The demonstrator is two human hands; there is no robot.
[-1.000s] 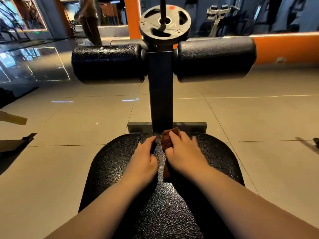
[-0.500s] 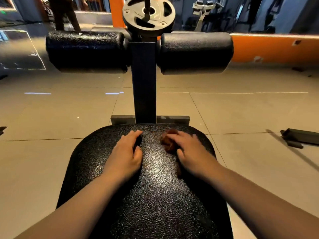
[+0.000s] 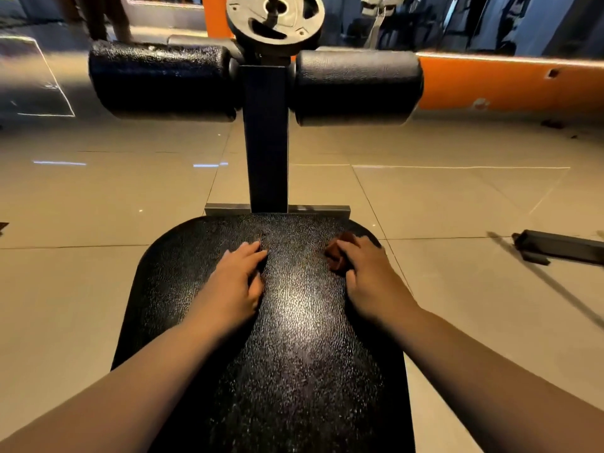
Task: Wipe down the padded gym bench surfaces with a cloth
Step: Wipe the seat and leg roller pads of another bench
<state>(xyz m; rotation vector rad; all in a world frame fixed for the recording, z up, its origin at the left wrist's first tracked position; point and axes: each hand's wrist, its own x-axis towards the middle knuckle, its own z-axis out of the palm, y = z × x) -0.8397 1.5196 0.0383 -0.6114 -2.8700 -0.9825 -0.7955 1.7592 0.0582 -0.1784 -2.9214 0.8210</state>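
Wiping the far right corner of the bench pad (image 3: 294,354), the right hand (image 3: 372,282) clutched the cloth (image 3: 338,256); the left hand (image 3: 235,282) lay flat, empty. Nearer padding judged next.

My right hand (image 3: 369,276) is gripping a crumpled reddish-brown cloth (image 3: 338,256), pressing it against the far right corner of the black pebble-textured padded bench (image 3: 294,322).
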